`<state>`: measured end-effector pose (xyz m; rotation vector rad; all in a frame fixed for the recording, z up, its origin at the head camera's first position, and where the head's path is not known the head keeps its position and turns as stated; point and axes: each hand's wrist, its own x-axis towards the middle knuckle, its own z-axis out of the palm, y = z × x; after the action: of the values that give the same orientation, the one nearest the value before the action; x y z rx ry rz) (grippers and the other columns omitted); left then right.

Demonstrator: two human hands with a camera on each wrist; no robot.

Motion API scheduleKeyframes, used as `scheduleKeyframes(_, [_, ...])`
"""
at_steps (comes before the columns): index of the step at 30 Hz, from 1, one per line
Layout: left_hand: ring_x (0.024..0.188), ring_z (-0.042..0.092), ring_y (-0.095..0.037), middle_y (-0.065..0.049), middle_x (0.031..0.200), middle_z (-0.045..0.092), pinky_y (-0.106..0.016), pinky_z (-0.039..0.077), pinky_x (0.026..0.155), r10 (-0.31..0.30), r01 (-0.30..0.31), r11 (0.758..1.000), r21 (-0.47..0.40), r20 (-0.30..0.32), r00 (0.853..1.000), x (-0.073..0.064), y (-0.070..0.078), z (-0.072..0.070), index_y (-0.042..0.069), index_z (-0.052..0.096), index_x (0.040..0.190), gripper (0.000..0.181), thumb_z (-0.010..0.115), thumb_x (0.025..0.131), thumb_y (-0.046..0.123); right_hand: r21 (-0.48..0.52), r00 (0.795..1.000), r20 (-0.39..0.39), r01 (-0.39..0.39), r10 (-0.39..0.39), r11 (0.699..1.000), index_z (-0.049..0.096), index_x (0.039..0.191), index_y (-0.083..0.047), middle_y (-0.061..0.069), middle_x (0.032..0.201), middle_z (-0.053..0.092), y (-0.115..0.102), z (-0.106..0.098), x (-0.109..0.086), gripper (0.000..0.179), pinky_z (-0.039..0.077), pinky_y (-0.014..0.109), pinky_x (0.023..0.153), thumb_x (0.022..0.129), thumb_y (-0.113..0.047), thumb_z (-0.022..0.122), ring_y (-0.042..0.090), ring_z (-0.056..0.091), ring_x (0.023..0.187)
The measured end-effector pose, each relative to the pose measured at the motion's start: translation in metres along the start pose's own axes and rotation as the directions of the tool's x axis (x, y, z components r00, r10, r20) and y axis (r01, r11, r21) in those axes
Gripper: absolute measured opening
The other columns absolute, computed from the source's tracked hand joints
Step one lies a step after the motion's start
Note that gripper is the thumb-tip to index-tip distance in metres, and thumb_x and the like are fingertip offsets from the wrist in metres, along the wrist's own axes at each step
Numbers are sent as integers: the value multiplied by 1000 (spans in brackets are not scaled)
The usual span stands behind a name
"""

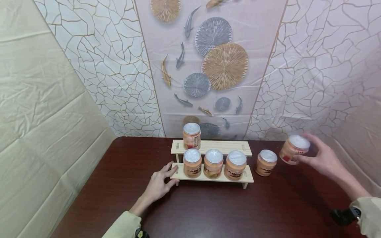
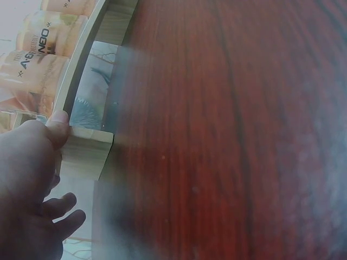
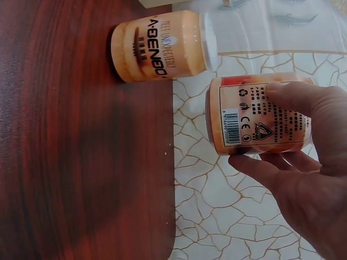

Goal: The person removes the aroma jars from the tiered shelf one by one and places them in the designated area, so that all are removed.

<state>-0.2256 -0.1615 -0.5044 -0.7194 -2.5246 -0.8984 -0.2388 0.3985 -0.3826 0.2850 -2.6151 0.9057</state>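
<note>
Head view: four A-BENBO jars (image 1: 213, 163) up on two-tier wooden rack (image 1: 220, 147), three lower, one upper. I'd say two to go: loose jar (image 1: 266, 163) on table (image 1: 208, 211), held jar (image 1: 293, 150) gripped in right hand (image 1: 322, 158), lifted. Left hand (image 1: 159, 183) seems to pinch rack's end, fingertips partly hidden.

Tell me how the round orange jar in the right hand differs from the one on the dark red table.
The held jar is aloft in the right hand; the standing jar rests on the table. The held jar shows the right wrist camera its barcode panel, the standing jar its large black lettering. Both have silvery lids.
</note>
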Motion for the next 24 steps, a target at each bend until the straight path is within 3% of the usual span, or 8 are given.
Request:
scheduleKeyframes(3, [117, 59, -42, -28, 138, 53, -54, 51, 89, 1, -1, 1000, -2, 0, 1000, 0, 0, 0, 1, 66, 130, 52, 83, 84, 18, 3, 1000, -15, 22, -22, 1000, 47, 141, 1, 31, 117, 59, 3, 4, -2, 80, 33, 23, 78, 73, -7, 89, -12, 44, 94])
scheduleKeyframes(7, [119, 58, -41, -28, 140, 53, -53, 50, 90, -12, 12, 1000, -5, 12, 1000, 0, 1, -1, 2, 65, 132, 52, 81, 86, 19, 13, 999, -22, 45, -45, 999, 47, 140, 3, 31, 116, 59, 6, 8, -4, 80, 32, 16, 76, 72, -3, 88, -18, 40, 93])
scheduleKeyframes(9, [119, 57, -41, -27, 140, 52, -53, 50, 91, -17, 17, 1000, -8, 19, 1000, 0, 0, -1, 3, 65, 132, 51, 81, 86, 20, -2, 999, -24, 45, -45, 999, 47, 139, 3, 32, 118, 58, 7, 10, -5, 79, 36, 25, 81, 72, -4, 88, -10, 43, 95])
scheduleKeyframes(14, [119, 58, -40, -27, 140, 52, -52, 50, 90, -11, 11, 1000, -13, 16, 1000, 0, 0, -1, 4, 66, 132, 51, 82, 86, 21, -6, 999, -9, 37, -37, 999, 46, 139, 2, 33, 121, 55, 8, 14, -6, 80, 36, 59, 82, 71, -3, 88, 34, 51, 101])
scheduleKeyframes(16, [118, 58, -41, -27, 140, 53, -52, 51, 90, -4, 4, 1000, -11, 8, 1000, 0, 0, -1, 3, 66, 131, 52, 82, 85, 19, 0, 999, 1, 34, -34, 999, 45, 140, 3, 35, 121, 54, 9, 15, -6, 81, 35, 66, 82, 71, -2, 87, 47, 49, 103])
scheduleKeyframes(19, [117, 59, -41, -27, 139, 53, -52, 51, 89, 1, -1, 1000, -5, 3, 1000, 0, 1, -1, 2, 66, 131, 52, 82, 85, 19, 4, 1000, 10, 26, -26, 1000, 44, 140, 3, 37, 122, 52, 11, 17, -8, 81, 34, 69, 82, 71, -2, 87, 54, 48, 105])
scheduleKeyframes(21, [117, 59, -42, -28, 139, 53, -53, 51, 89, 1, -1, 1000, -7, 2, 1000, 0, 1, -1, 1, 66, 131, 52, 82, 84, 19, -7, 1000, 8, 15, -15, 1000, 45, 139, 3, 35, 122, 53, 12, 20, -9, 81, 38, 58, 85, 71, -4, 88, 45, 51, 104])
scheduleKeyframes(24, [118, 58, -42, -28, 140, 52, -53, 51, 89, -7, 7, 1000, -7, 7, 1000, -1, 1, -1, 2, 66, 131, 52, 82, 85, 19, 5, 1000, 3, 18, -18, 1000, 46, 138, 3, 33, 119, 56, 14, 26, -10, 81, 40, 30, 84, 70, -1, 88, 11, 54, 99])
